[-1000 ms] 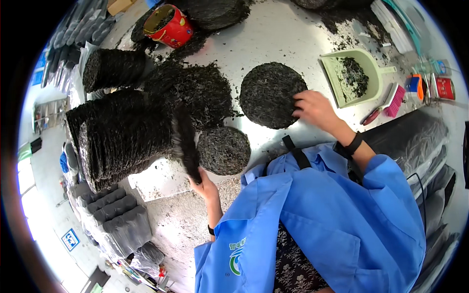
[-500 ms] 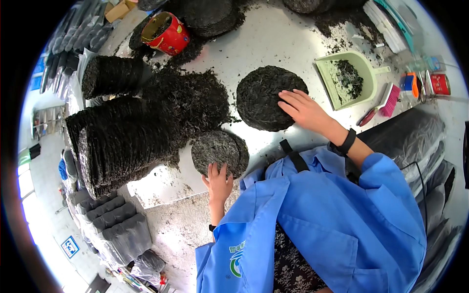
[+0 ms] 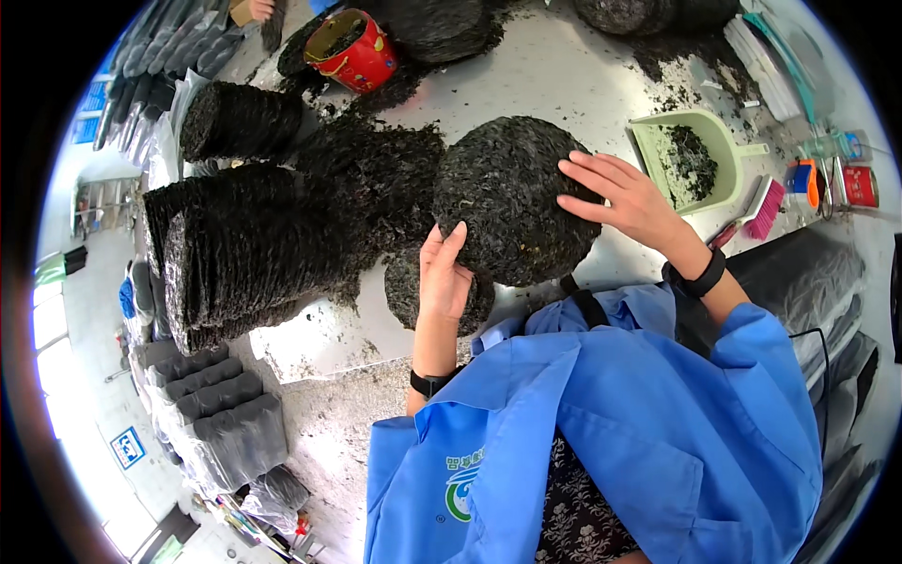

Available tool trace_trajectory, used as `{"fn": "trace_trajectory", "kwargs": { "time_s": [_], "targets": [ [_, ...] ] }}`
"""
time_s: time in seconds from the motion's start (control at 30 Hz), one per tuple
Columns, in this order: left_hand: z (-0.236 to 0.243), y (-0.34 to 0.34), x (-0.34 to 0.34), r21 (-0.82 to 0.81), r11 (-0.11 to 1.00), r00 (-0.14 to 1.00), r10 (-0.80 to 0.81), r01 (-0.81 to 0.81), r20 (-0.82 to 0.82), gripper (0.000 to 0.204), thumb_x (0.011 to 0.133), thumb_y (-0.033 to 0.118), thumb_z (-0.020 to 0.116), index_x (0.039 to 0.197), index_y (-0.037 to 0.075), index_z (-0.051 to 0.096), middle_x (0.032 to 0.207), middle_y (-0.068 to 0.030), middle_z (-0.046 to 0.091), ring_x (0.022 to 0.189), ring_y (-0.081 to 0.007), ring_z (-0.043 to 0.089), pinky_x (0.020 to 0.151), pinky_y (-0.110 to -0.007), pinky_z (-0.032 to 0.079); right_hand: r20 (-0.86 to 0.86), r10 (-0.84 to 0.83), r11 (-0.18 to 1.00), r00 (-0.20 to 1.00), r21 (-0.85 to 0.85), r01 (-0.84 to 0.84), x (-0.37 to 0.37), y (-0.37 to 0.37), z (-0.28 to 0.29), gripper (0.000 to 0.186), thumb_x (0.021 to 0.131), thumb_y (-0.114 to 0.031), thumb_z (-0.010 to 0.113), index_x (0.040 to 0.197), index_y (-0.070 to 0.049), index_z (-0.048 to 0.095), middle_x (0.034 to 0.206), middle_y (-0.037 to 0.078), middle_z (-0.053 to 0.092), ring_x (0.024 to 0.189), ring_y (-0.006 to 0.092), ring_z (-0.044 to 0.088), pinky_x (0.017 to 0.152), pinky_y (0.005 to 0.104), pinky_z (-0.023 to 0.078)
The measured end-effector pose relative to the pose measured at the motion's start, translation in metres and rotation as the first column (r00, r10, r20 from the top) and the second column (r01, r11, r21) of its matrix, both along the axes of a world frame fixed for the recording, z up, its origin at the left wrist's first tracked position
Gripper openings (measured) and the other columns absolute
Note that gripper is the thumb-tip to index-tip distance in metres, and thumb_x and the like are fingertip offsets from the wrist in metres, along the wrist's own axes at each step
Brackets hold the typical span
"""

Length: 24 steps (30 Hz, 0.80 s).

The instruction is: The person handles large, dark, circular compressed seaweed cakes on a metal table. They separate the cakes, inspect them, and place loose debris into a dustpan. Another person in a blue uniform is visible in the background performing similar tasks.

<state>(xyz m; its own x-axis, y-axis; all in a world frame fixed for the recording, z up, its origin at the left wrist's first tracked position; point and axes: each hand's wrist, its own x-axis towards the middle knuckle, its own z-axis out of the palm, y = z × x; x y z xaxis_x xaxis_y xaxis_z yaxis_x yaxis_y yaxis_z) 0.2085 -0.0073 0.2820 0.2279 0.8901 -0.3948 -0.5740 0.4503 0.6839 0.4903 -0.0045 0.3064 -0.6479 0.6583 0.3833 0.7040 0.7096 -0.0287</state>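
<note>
A large round sheet of dried seaweed [image 3: 517,197], dark and rough, is in front of me, seemingly raised off the table. My left hand [image 3: 443,277] pinches its lower left edge between thumb and fingers. Along the upper right edge, my right hand [image 3: 634,202] touches it with fingers stretched out and spread. Below, partly hidden by my left hand and the sheet, lies a smaller round seaweed pile [image 3: 402,293]. To the left, many seaweed rounds stand on edge in a long row [image 3: 254,249], beside a loose seaweed heap [image 3: 376,160].
Behind stands a red bucket [image 3: 366,64]. On the right are a pale green dustpan [image 3: 722,155] holding scraps and a pink-bristled brush [image 3: 768,209]. Bagged dark rolls [image 3: 230,423] stand at lower left. Another person's hand [image 3: 261,9] shows at the top left.
My left hand has moved up from the smaller pile to the large sheet's edge. That sheet now looks larger and closer. Another person's hand has appeared at the top left.
</note>
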Motion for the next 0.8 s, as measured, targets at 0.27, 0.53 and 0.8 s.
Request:
{"fn": "trace_trajectory", "kwargs": {
  "time_s": [0.27, 0.53, 0.8],
  "targets": [
    [0.000, -0.016, 0.030, 0.042, 0.999, 0.999, -0.034, 0.035, -0.025, 0.024, 0.092, 0.007, 0.053, 0.115, 0.002, 0.054, 0.109, -0.0060, 0.061, 0.097, -0.0119, 0.059, 0.084, -0.027, 0.048, -0.629, -0.197, 0.931, 0.752, -0.361, -0.058, -0.077, 0.006, -0.001, 0.015, 0.077, -0.010, 0.066, 0.090, -0.007, 0.057, 0.088, 0.005, 0.052, 0.083, 0.0244, 0.050, 0.074, 0.0359, 0.041],
    [-0.001, -0.024, 0.032, 0.084, 0.994, 0.997, -0.059, 0.063, -0.053, 0.023, 0.092, 0.003, 0.052, 0.115, 0.002, 0.054, 0.106, -0.0048, 0.062, 0.094, -0.0105, 0.059, 0.082, -0.026, 0.049, -0.641, -0.276, 0.882, 0.716, -0.465, -0.076, -0.080, 0.005, -0.017, 0.008, 0.081, -0.012, 0.063, 0.082, -0.010, 0.055, 0.085, 0.001, 0.051, 0.084, 0.0217, 0.048, 0.077, 0.0343, 0.035],
    [-0.010, -0.019, 0.022, -0.051, 0.998, 0.998, 0.041, -0.039, 0.041, 0.030, 0.089, 0.005, 0.053, 0.119, 0.007, 0.055, 0.116, -0.0069, 0.060, 0.107, -0.0194, 0.057, 0.092, -0.037, 0.048, -0.794, -0.593, 0.788, 0.136, -0.607, -0.102, 0.000, 0.009, -0.044, 0.006, 0.085, -0.007, 0.061, 0.086, -0.005, 0.055, 0.080, -0.001, 0.054, 0.073, 0.0088, 0.049, 0.066, 0.0229, 0.040]
  ]
}}
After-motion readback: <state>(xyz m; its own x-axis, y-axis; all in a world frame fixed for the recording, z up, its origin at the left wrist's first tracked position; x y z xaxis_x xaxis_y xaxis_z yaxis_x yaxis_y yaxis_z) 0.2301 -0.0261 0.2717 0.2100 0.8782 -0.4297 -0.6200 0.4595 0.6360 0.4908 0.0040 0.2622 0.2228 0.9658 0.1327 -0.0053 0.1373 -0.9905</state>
